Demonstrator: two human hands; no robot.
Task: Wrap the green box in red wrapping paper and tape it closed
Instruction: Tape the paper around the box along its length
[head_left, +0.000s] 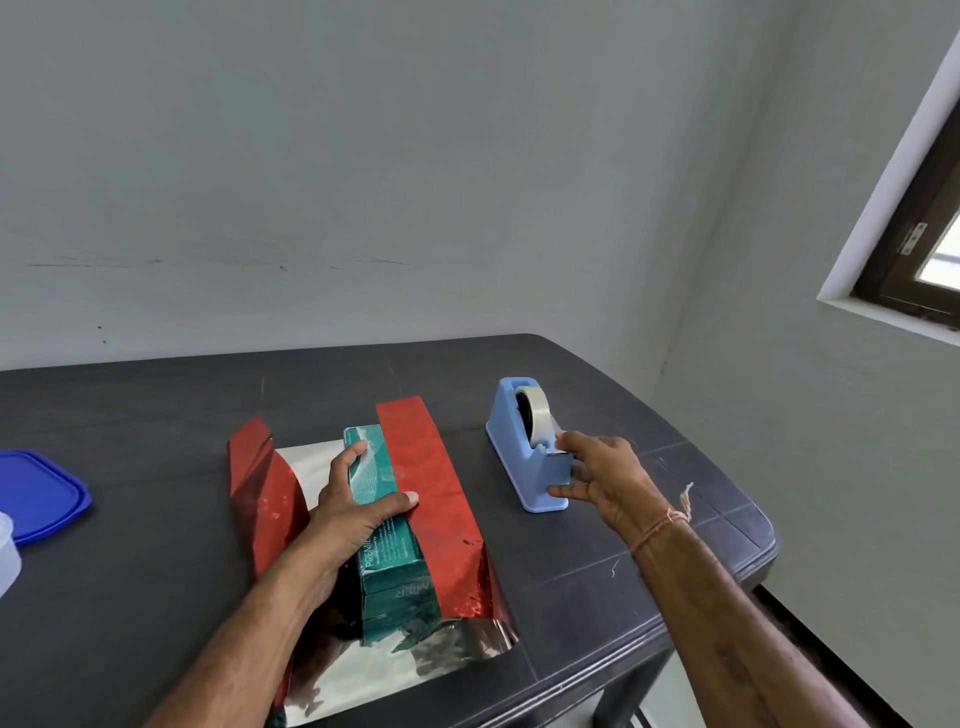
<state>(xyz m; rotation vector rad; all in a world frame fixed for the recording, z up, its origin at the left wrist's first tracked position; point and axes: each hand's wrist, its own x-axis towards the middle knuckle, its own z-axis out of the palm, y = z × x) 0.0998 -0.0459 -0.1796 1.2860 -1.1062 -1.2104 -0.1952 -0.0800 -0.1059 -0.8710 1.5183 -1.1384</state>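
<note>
The green box (390, 566) lies lengthwise on the red wrapping paper (436, 493), whose silver underside shows at the near and far ends. The paper's right flap is folded over the box top; the left flap (260, 483) stands up beside it. My left hand (353, 504) grips the box across its top, thumb pressing the edge of the folded flap. My right hand (602, 473) reaches to the blue tape dispenser (530, 447), thumb and forefinger pinching the tape end at the cutter, other fingers spread against the dispenser's side.
A dark table (649, 582) carries everything; its right edge and rounded corner lie close to the dispenser. A blue plastic lid (39, 493) and a clear container (8, 551) sit at the far left. A grey wall rises behind, a window at the right.
</note>
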